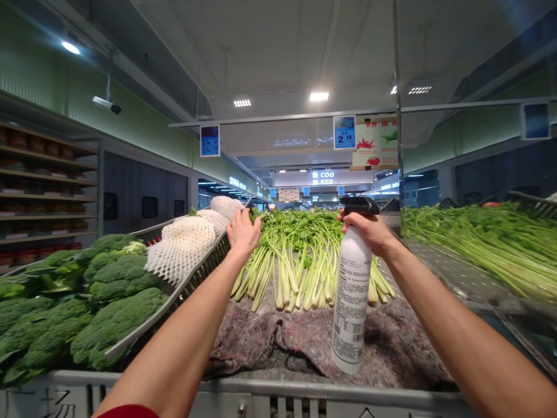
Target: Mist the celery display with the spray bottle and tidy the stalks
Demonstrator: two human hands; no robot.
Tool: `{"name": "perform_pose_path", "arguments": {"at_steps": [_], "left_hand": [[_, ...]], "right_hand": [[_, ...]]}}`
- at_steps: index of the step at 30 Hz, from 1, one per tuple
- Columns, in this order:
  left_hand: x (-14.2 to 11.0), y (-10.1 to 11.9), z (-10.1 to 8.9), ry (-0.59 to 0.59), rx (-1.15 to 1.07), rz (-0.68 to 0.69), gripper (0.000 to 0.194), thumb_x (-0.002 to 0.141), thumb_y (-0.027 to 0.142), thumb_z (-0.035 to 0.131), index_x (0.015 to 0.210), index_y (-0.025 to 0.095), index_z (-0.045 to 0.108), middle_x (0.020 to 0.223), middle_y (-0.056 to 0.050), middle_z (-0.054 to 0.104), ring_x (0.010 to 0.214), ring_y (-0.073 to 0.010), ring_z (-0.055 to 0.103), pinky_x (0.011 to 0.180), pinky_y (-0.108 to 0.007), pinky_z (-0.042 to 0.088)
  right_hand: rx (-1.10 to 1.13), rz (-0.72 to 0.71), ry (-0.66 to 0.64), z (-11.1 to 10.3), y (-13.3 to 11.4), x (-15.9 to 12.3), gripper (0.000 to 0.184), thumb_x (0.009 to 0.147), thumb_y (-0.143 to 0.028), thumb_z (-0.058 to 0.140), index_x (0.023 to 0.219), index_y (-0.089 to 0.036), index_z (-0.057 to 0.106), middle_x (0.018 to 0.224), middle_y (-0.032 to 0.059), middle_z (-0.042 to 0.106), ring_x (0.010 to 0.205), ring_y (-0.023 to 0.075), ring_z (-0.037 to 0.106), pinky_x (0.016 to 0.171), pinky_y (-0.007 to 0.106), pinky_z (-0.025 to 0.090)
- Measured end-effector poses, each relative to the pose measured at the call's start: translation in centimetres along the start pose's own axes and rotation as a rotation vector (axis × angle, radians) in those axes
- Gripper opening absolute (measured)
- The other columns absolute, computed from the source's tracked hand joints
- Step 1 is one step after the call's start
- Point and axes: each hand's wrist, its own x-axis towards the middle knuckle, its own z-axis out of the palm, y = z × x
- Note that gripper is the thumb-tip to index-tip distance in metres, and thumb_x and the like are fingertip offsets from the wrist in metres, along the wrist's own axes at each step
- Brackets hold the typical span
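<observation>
My right hand (368, 229) is wrapped round the neck of a white spray bottle (351, 296), just under its black trigger head. The bottle stands nearly upright in front of the celery (300, 267), its printed label turned toward me. Farther forward, my left hand (243, 233) is at the upper end of a dark slatted crate divider (204, 273); its fingers are bent over the rim, with their tips hidden. Celery leaves lie just to the right of that hand. Below the stalks, a mottled grey-brown felt cloth (313, 337) is bunched up.
Broccoli (117, 278) fills the left side, beside produce in white foam netting (187, 238). A grey crate rim (243, 386) crosses the front. On the right, a mirror panel (474, 174) reflects celery. Price signs (344, 133) hang overhead. Stocked shelves (47, 191) stand far left.
</observation>
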Motion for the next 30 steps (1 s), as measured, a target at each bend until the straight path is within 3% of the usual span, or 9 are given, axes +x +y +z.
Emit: {"name": "perform_pose_path", "arguments": {"at_steps": [4,10,15,23,30], "left_hand": [[-0.2,-0.1,0.1,0.002,-0.004,-0.004,0.051,0.078,0.043,0.026,0.12,0.016,0.037,0.133,-0.013,0.03,0.121,-0.0253,0.029,0.096,-0.044,0.025],[-0.6,1.3,0.5,-0.001,-0.037,0.025,0.05,0.079,0.043,0.027,0.119,0.015,0.038,0.133,-0.013,0.031,0.121,-0.0247,0.029,0.096,-0.044,0.025],[-1.2,2.9,1.2,-0.037,-0.069,0.043,0.05,0.079,0.043,0.027,0.119,0.015,0.038,0.134,-0.013,0.029,0.122,-0.0239,0.027,0.097,-0.044,0.023],[-1.6,4.3,2.1,-0.071,-0.087,0.075,0.052,0.08,0.044,0.024,0.122,0.015,0.035,0.136,-0.011,0.026,0.124,-0.0221,0.023,0.099,-0.044,0.02],[-1.8,4.6,2.6,-0.064,-0.077,0.087,0.052,0.08,0.044,0.026,0.121,0.015,0.036,0.135,-0.011,0.028,0.123,-0.0231,0.026,0.098,-0.044,0.022]], "right_hand": [[-0.024,0.02,0.071,-0.8,-0.5,-0.3,0.019,0.057,-0.023,0.059,0.073,-0.016,0.056,0.063,0.0014,0.058,0.049,0.0114,0.051,0.041,0.023,0.042],[-0.051,0.033,0.17,-2.8,-1.4,-0.2,0.019,0.054,-0.022,0.061,0.072,-0.016,0.058,0.066,0.0022,0.06,0.045,0.0109,0.05,0.038,0.022,0.042],[-0.048,0.066,0.21,-4.0,-0.8,0.0,0.02,0.052,-0.02,0.062,0.071,-0.015,0.059,0.069,0.003,0.061,0.047,0.0118,0.053,0.039,0.023,0.044],[-0.013,0.027,0.392,-7.0,0.0,-1.0,0.021,0.05,-0.02,0.062,0.07,-0.016,0.059,0.061,0.0007,0.061,0.038,0.0101,0.05,0.032,0.02,0.04],[-0.026,0.037,0.43,-6.7,0.1,-1.0,0.018,0.05,-0.02,0.061,0.067,-0.016,0.059,0.057,-0.0005,0.06,0.036,0.0104,0.049,0.032,0.021,0.04]]}}
